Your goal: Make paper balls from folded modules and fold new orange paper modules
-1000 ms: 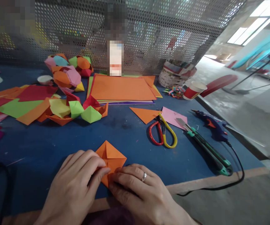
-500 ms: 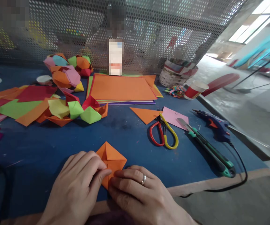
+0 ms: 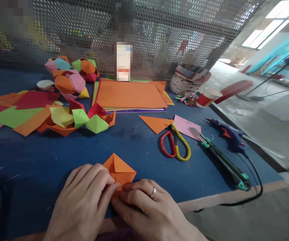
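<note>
A folded square of orange origami paper (image 3: 121,165) lies corner-up on the blue table near its front edge, creases showing across its upper half. My left hand (image 3: 84,194) pinches its left side, thumb and fingers closed on the paper. On the lower right side, my right hand (image 3: 146,204), with a ring on one finger, grips and presses the sheet. The bottom corner is covered by my fingers. Beyond my right hand lie scissors (image 3: 175,145) with one red and one yellow handle, beside an orange paper triangle (image 3: 155,124) and a pink paper piece (image 3: 186,125).
A green-black utility knife (image 3: 222,160) with its blade out and a glue gun (image 3: 229,135) with a cord lie right. Stacked paper sheets (image 3: 131,93), folded paper pieces (image 3: 96,124), a woven basket (image 3: 189,78) and a paper cup (image 3: 208,97) stand farther back.
My right thumb has slid left along the lower part of the orange paper, covering more of its bottom corner. My left hand keeps its pinch. The view has shifted slightly.
</note>
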Available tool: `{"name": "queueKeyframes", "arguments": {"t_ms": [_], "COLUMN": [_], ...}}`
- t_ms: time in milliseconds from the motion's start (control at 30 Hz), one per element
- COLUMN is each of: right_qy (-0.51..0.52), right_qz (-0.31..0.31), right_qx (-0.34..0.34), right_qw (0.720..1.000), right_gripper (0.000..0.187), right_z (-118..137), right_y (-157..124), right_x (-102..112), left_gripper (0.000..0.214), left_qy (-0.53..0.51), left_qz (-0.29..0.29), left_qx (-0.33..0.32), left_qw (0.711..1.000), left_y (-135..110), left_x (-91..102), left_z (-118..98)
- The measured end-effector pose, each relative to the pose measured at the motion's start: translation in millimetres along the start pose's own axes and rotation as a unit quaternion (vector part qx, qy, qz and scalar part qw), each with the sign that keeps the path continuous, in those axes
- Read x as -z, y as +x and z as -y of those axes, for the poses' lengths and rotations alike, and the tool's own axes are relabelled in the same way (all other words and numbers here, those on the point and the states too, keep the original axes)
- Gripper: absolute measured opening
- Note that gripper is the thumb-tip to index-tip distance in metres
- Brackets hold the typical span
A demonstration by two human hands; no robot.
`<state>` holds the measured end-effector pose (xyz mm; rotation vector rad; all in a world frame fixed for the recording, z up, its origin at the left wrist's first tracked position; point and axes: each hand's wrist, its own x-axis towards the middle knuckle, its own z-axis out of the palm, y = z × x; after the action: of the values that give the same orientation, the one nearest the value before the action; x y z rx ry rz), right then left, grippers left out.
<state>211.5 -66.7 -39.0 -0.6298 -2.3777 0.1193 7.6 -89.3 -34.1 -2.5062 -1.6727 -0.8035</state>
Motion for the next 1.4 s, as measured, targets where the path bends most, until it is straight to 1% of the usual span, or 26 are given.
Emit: {"name": "queueKeyframes", "arguments": {"t_ms": [67,167,333,533,733,833,900,1000,1100,1200,1233,1300,1333,1400], "right_qy": [-0.005,-0.006,-0.005,-0.002,-0.002,-0.003,0.0,-0.003,-0.008,0.002,0.012,0.046,0.065,0.091], "right_qz": [-0.006,-0.013,-0.013,-0.017,-0.021,-0.03,-0.036,-0.02,-0.007,-0.016,-0.013,0.005,0.018,0.039], "right_qx": [-0.001,0.006,0.011,0.012,0.001,0.002,0.002,0.009,0.01,0.004,-0.001,-0.021,-0.036,-0.081], "right_qw": [1.0,1.0,1.0,1.0,1.0,1.0,0.999,1.0,1.0,1.0,1.0,0.999,0.997,0.992], "right_gripper": [0.018,0.017,0.017,0.017,0.015,0.014,0.013,0.016,0.019,0.016,0.015,0.017,0.02,0.027], "right_z": [0,0,-1,-1,0,0,0,-1,-2,-2,-2,0,1,2], "right_y": [0,0,2,4,5,5,4,3,1,0,1,2,3,7], "right_x": [-3,-5,-3,-1,-4,-4,-3,-2,-4,-5,-4,2,6,15], "left_gripper": [0.013,0.011,0.014,0.018,0.017,0.017,0.016,0.016,0.016,0.009,0.012,0.026,0.031,0.035], "left_qy": [0.002,0.02,0.056,0.05,0.05,0.046,0.041,0.036,0.036,0.042,0.039,0.022,0.013,-0.001], "left_qz": [-0.003,-0.023,-0.033,-0.033,-0.041,-0.042,-0.048,-0.05,-0.041,-0.046,-0.048,-0.044,-0.037,-0.022], "left_qx": [0.007,0.019,0.053,0.067,0.095,0.101,0.116,0.127,0.1,0.061,0.045,0.007,-0.008,-0.019], "left_qw": [1.0,0.999,0.997,0.996,0.993,0.993,0.991,0.99,0.993,0.996,0.997,0.999,0.999,1.0], "left_y": [-1,-4,-7,-13,-15,-14,-15,-16,-18,-19,-19,-20,-21,-23], "left_x": [-0.1,-0.4,-0.5,-1.8,-2.7,-2.3,-1.8,-0.5,1.5,3.2,3.4,3.5,3.4,3.3], "left_z": [1,3,6,8,9,8,8,11,17,18,17,16,15,15]}}
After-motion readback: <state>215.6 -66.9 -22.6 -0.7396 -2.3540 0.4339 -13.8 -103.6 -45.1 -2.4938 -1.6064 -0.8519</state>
